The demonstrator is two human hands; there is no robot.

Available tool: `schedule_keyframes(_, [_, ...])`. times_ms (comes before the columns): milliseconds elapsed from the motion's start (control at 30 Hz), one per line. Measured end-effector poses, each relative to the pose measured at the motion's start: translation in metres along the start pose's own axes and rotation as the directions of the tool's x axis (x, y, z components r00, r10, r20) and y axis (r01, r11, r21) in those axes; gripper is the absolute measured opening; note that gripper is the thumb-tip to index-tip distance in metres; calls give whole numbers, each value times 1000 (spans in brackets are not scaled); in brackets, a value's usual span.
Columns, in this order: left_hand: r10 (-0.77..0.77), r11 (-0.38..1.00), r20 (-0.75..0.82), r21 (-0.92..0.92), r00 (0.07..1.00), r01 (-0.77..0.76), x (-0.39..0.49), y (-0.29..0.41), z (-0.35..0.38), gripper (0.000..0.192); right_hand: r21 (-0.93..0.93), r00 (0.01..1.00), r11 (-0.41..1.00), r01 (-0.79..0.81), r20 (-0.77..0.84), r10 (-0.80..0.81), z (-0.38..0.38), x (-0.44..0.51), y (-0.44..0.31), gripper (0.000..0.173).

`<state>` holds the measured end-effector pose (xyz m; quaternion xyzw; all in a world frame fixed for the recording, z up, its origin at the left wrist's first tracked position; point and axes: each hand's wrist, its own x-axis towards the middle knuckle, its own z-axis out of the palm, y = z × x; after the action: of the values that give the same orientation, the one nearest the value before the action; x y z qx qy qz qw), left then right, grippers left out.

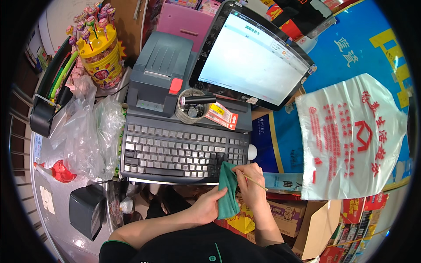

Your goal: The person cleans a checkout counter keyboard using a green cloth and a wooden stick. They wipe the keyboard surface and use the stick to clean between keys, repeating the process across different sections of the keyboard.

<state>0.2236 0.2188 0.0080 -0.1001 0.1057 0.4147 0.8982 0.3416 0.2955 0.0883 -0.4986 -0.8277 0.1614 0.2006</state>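
Note:
A folded green cloth (229, 200) hangs in front of the keyboard's right end, its top lapping over the lower keys. My left hand (208, 204) grips the cloth from the left, thumb on its face. My right hand (252, 180) pinches a thin wooden stick (258, 184), whose lower end points down to the right. Its fingertips meet the cloth's upper right edge; the stick's other end is hidden there. Just beyond both hands lies the black keyboard (177, 149), with grey, shiny keys.
Behind the keyboard are a receipt printer (161, 72), a cup of coins (188, 113) and a lit monitor (253, 62). Clear plastic bags (88, 134) and a yellow lollipop tub (102, 62) stand left. A printed white bag (348, 141) lies right, above an open carton (315, 227).

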Motion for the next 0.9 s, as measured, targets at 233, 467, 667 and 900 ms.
schedule_keyframes(233, [59, 998, -19, 7, 998, -59, -12, 8, 1, 33, 226, 999, 974, -33, -18, 38, 19, 4, 1, 8])
schedule_keyframes(467, [150, 988, -33, -22, 988, -151, -21, 15, 3, 33, 327, 994, 943, -58, 111, 23, 34, 20, -2, 14])
schedule_keyframes(667, [182, 982, -37, -43, 983, -183, -24, 18, 1, 33, 370, 987, 923, -107, 152, 53, 42, 27, -4, 14])
schedule_keyframes(900, [149, 986, 4, -70, 989, -148, -17, 19, 2, 33, 265, 992, 959, -100, 105, 74, 34, 21, 3, 14])
